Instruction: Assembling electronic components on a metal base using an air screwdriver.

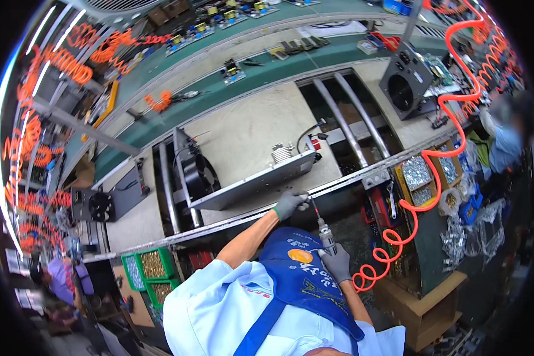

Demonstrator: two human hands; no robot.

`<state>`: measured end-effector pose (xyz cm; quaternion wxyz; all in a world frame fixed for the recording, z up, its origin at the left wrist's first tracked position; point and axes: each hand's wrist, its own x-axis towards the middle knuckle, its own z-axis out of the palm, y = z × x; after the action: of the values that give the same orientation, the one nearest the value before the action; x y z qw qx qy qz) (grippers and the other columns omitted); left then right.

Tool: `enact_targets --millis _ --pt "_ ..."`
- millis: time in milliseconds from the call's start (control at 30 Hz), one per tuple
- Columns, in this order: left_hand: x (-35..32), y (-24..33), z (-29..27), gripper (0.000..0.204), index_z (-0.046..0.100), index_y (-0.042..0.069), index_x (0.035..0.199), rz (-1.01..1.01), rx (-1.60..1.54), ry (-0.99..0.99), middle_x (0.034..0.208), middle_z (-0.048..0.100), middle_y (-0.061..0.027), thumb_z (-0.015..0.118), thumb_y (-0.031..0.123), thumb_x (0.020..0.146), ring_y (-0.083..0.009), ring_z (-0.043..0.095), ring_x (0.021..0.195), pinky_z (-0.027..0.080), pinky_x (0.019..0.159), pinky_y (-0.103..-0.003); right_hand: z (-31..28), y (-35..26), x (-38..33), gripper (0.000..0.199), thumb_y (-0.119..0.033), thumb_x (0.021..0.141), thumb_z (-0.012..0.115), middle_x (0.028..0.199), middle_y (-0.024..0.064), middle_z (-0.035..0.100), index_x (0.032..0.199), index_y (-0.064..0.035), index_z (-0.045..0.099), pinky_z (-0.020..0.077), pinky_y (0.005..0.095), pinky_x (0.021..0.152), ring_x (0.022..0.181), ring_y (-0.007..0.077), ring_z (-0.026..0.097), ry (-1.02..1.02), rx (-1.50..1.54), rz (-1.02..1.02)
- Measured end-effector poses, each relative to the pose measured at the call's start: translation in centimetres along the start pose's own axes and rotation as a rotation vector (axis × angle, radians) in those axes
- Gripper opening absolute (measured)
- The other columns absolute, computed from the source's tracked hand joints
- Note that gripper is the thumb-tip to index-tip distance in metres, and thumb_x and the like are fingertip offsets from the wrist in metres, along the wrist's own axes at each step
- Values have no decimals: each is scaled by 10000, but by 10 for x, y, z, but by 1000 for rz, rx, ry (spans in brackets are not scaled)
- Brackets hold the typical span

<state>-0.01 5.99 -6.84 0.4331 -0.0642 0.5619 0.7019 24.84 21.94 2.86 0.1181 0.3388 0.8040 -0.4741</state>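
My right hand (pixel 336 263), in a grey glove, is wrapped round a pneumatic screwdriver (pixel 324 230) in front of my apron. Its long thin bit points away from me toward the bench edge. Close to the bit's tip is my left hand (pixel 292 204), gloved in grey with a green cuff, its fingers pinched together; whatever they hold is too small to make out. Just beyond it, a grey metal chassis (pixel 258 178) lies on the pale work board (pixel 255 118). A black fan (pixel 200 174) sits at its left end, and a ribbed silvery part (pixel 282 153) stands behind its near wall.
A coiled orange air hose (pixel 391 237) loops down on the right. Green bins (pixel 154 264) of screws stand at lower left, and a hardware tray (pixel 416 172) at right. Metal rollers (pixel 341 121) flank the board. Another fan chassis (pixel 404 83) sits at far right; co-workers are at both sides.
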Motion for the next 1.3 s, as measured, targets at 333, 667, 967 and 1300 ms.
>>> enact_targets --millis 333,667,967,1300 --pt "-26 -7 14 170 687 85 1059 -18 -146 -66 888 651 25 641 242 1016 -55 579 710 464 577 -205 -9 11 -6 384 -315 768 806 829 164 719 946 4 687 533 409 719 773 286 709 -44 -21 -64" --pt "-17 4 -11 227 685 -40 1098 -199 -15 -262 848 685 -83 680 155 982 -116 631 661 502 540 -226 -31 9 -5 436 -390 765 803 870 217 701 947 -19 665 530 464 739 847 390 704 -111 -212 -73" --pt "-3 -11 3 402 690 15 1077 -206 153 0 926 700 -128 575 397 1033 -153 675 688 531 564 -261 -13 -7 11 451 -383 770 813 893 198 723 990 -11 684 542 419 763 847 314 726 -142 -79 135" --pt "116 -72 -74 348 633 6 1253 320 1473 320 1165 664 -292 487 190 997 -458 645 1076 519 946 -525 1 -54 37 423 -345 808 803 887 165 724 1034 -8 685 542 394 757 828 265 721 -103 21 134"
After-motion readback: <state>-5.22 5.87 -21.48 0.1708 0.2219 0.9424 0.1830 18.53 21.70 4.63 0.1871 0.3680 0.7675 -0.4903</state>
